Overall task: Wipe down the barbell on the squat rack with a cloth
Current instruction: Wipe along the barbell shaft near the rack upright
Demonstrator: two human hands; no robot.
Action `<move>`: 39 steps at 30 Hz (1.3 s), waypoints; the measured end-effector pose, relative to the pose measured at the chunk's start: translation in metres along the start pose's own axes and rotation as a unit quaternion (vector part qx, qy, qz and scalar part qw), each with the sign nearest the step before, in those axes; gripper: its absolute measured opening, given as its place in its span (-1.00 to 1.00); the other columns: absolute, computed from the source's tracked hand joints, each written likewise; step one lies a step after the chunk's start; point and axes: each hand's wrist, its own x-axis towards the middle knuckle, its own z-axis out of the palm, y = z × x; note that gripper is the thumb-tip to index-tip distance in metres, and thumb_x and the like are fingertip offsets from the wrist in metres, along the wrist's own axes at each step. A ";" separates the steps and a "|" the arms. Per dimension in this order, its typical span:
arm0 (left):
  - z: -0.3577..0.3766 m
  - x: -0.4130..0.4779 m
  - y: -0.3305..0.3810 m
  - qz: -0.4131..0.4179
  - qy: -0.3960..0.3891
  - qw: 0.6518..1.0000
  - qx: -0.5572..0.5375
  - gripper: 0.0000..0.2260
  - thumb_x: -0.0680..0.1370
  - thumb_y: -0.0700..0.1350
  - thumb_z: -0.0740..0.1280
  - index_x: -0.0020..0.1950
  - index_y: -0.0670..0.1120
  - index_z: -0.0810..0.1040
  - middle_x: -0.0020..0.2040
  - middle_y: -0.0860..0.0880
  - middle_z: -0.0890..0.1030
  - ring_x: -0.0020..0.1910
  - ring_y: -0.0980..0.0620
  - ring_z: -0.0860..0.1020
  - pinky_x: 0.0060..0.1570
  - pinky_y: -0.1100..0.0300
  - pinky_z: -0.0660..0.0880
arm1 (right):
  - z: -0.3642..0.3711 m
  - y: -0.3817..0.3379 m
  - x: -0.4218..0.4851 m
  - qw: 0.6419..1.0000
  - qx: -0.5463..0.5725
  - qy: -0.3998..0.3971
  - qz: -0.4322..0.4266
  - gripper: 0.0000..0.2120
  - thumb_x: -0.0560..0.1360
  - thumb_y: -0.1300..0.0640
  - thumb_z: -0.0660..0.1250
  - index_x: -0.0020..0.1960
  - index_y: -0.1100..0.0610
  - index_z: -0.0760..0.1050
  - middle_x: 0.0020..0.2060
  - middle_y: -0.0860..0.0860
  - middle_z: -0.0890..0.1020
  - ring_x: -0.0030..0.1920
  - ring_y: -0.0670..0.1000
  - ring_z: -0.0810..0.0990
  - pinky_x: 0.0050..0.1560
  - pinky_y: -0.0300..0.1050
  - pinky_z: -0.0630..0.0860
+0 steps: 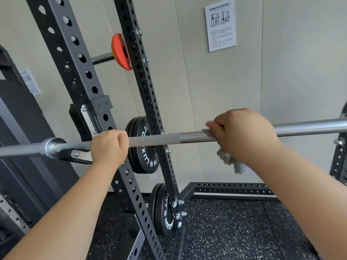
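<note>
A silver barbell (161, 139) lies across the black squat rack (75, 59), running from the left edge to the right edge of the view. My left hand (109, 147) grips the bar just right of the rack's hook and the bar's collar. My right hand (242, 134) holds a grey cloth (228, 159) wrapped over the bar near its middle. A loose end of the cloth hangs below the hand, and the hand hides the bar beneath it.
Black weight plates (144, 147) hang on pegs of the rear upright (148, 91), with another pair (165, 211) lower down. A red plate (120, 51) sits on a higher peg. A printed notice (220, 23) is on the wall. Speckled rubber flooring (234, 231) lies below.
</note>
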 end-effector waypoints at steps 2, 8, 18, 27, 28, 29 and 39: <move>-0.004 0.000 0.003 0.000 -0.017 1.000 -0.006 -0.71 0.50 -0.04 -0.04 -0.44 0.04 0.23 -0.51 0.02 0.31 -0.49 -0.06 0.29 -0.34 0.12 0.11 | 0.010 0.002 -0.002 0.998 -0.037 0.039 -0.038 -0.68 0.62 -0.17 0.08 0.02 -0.04 0.54 -0.15 -0.07 0.59 -0.13 0.06 0.59 -0.27 -0.12 0.47; -0.014 0.007 0.006 -0.028 -0.114 0.993 0.014 -0.61 0.64 -0.05 0.01 -0.36 -0.06 0.38 -0.42 -0.07 0.46 -0.37 -0.11 0.44 -0.35 0.06 0.31 | 0.043 -0.020 -0.007 0.981 -0.120 0.064 -0.136 -0.82 0.44 0.03 0.44 -0.02 0.10 0.57 -0.10 0.04 0.53 -0.11 0.11 0.48 -0.14 -0.09 0.39; -0.017 0.059 0.105 -0.036 -0.312 0.944 -0.105 -0.57 0.63 0.14 0.12 -0.23 -0.02 0.65 -0.26 -0.03 0.66 -0.20 -0.07 0.62 -0.11 0.10 0.51 | 0.014 -0.026 0.011 0.993 -0.031 0.039 -0.111 -0.55 0.61 -0.24 0.08 -0.25 0.02 0.49 -0.27 -0.06 0.50 -0.11 0.04 0.41 -0.16 -0.07 0.42; -0.013 0.058 0.099 -0.081 -0.354 0.924 -0.118 -0.60 0.57 0.10 0.16 -0.41 -0.07 0.39 -0.52 0.00 0.44 -0.40 -0.08 0.42 -0.27 0.09 0.34 | 0.021 0.002 -0.006 0.986 -0.127 0.051 -0.096 -0.49 0.58 -0.35 -0.08 -0.15 -0.02 0.46 -0.33 -0.06 0.49 -0.34 0.06 0.46 -0.26 -0.11 0.33; -0.014 0.058 0.100 -0.077 -0.350 0.927 -0.111 -0.62 0.56 0.10 0.15 -0.39 -0.07 0.38 -0.49 -0.02 0.41 -0.39 -0.08 0.40 -0.27 0.08 0.33 | 0.014 0.008 -0.007 0.985 -0.148 0.049 -0.077 -0.46 0.56 -0.38 -0.11 -0.17 -0.03 0.45 -0.34 -0.07 0.48 -0.36 0.05 0.44 -0.30 -0.13 0.28; -0.015 0.058 0.101 -0.076 -0.347 0.929 -0.106 -0.64 0.55 0.10 0.14 -0.36 -0.07 0.37 -0.44 -0.05 0.39 -0.39 -0.08 0.37 -0.26 0.07 0.32 | 0.009 0.011 -0.006 0.984 -0.164 0.041 -0.055 -0.43 0.56 -0.40 -0.12 -0.19 -0.02 0.44 -0.35 -0.07 0.47 -0.38 0.05 0.43 -0.33 -0.15 0.22; -0.027 0.046 0.107 -0.064 -0.279 0.956 -0.065 -0.63 0.59 -0.01 0.11 -0.33 -0.18 0.43 -0.34 -0.14 0.47 -0.34 -0.13 0.41 -0.31 0.08 0.30 | 0.038 -0.041 0.009 0.967 -0.125 -0.018 -0.220 -0.71 0.63 -0.17 0.13 0.10 0.04 0.41 -0.09 0.00 0.52 -0.19 0.09 0.47 -0.18 -0.07 0.33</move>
